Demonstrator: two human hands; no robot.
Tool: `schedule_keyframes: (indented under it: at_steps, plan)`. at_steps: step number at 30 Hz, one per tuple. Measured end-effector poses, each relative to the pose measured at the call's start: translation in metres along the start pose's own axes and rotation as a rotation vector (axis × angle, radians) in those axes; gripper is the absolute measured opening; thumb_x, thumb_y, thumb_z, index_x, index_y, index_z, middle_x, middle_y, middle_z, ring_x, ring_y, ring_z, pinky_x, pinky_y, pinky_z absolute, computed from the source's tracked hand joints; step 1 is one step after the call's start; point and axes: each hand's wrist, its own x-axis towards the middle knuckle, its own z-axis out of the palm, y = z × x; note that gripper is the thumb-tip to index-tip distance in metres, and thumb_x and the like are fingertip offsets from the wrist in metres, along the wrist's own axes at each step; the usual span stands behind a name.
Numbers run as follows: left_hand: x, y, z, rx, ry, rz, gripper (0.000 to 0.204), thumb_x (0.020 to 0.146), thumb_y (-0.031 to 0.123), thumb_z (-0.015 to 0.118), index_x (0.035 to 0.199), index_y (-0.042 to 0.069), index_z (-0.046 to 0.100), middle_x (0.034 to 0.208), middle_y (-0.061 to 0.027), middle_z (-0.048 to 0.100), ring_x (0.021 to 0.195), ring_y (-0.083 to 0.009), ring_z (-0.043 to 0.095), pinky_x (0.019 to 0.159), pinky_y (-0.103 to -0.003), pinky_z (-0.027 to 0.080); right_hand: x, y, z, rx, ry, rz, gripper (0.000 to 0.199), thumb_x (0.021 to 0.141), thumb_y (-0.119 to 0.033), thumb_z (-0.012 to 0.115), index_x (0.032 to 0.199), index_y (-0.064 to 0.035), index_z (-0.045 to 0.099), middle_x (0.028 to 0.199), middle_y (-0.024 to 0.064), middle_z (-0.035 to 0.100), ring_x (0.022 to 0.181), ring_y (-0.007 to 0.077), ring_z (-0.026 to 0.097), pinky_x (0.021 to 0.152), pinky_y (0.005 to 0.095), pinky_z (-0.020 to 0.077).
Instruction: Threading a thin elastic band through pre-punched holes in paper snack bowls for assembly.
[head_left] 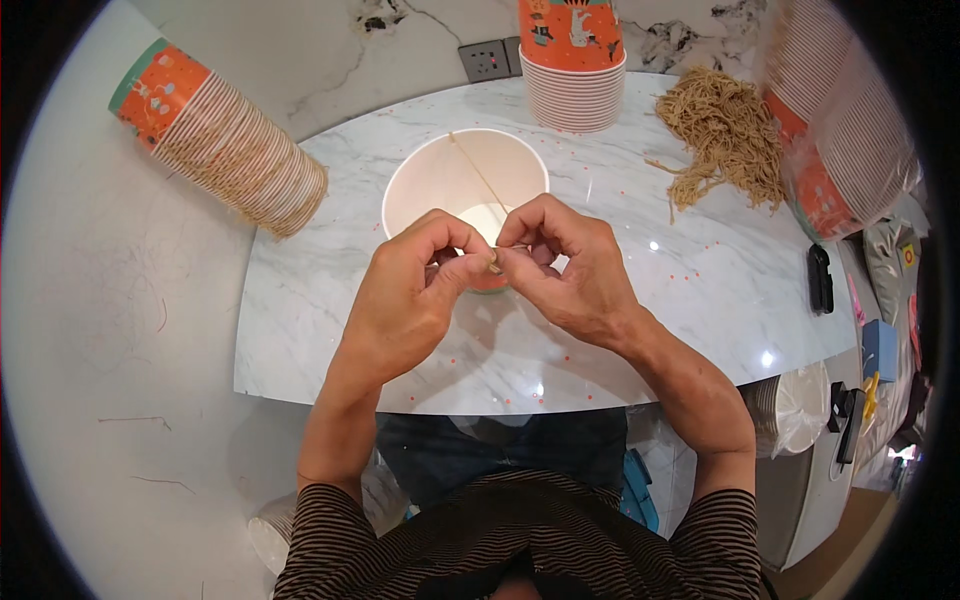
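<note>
Striped shirt nearest, left hand and right hand pinch string by a tub's rim, apparently tying; tightening next calls for steadiness.

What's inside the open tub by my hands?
Inside the tub, its pale wall and part of its white bottom show; a tan cord slants across from the far rim. Your left hand and right hand cover the near part, so I can't see there.

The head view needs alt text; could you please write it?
A person's left hand and right hand pinch thin tan string by the near rim of a white-lined bucket on a marbled table; stacked buckets and heaped string sit beyond.
</note>
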Motion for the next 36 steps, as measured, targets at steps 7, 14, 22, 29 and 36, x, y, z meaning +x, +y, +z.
schedule_keyframes:
  at_steps: [7,14,22,29,36]
  plan:
    - [0.003,-0.004,-0.003,-0.151,-0.024,-0.073,0.017,0.102,0.017,0.067,0.100,0.001,0.067,0.085,0.0066,0.060,0.072,-0.0009,0.046,0.060,-0.018,0.035,0.003,0.006,0.000,-0.068,0.054,-0.181,0.012,0.086,-0.006,0.078,0.094,-0.0026,0.069,0.078,0.0038,0.065,0.063,0.0096,0.056,0.057,0.0267,0.0463]
    - [0.008,-0.011,0.003,-0.126,0.088,-0.023,0.014,0.102,0.013,0.069,0.100,-0.001,0.069,0.088,0.0038,0.066,0.074,-0.0017,0.052,0.064,-0.019,0.042,0.003,0.000,-0.003,-0.091,0.011,-0.219,0.008,0.087,-0.003,0.076,0.092,0.0013,0.072,0.082,0.0057,0.067,0.069,0.0112,0.060,0.062,0.0265,0.0490]
    - [0.009,-0.015,0.010,-0.071,0.151,0.021,0.010,0.099,0.004,0.067,0.105,-0.004,0.068,0.090,-0.0045,0.073,0.076,-0.0079,0.070,0.065,-0.021,0.050,0.003,0.004,-0.002,-0.109,0.048,-0.126,0.002,0.088,0.000,0.072,0.089,0.0026,0.071,0.084,0.0050,0.067,0.073,0.0098,0.060,0.065,0.0252,0.0488]
    - [0.004,-0.018,0.000,0.024,0.152,-0.059,0.009,0.098,0.002,0.070,0.106,-0.002,0.072,0.096,-0.0006,0.069,0.081,-0.0044,0.060,0.071,-0.021,0.049,0.005,0.008,-0.007,-0.023,0.118,-0.072,0.006,0.089,-0.004,0.068,0.088,0.0019,0.068,0.080,0.0023,0.065,0.066,0.0061,0.053,0.059,0.0239,0.0438]
    - [0.005,-0.026,0.008,0.425,0.222,0.401,0.014,0.089,-0.010,0.068,0.097,0.000,0.072,0.089,-0.0074,0.067,0.075,-0.0183,0.066,0.065,-0.029,0.052,0.010,-0.001,-0.014,0.361,0.077,0.227,0.014,0.095,-0.011,0.068,0.091,0.0022,0.070,0.082,0.0006,0.069,0.070,0.0051,0.059,0.061,0.0225,0.0488]
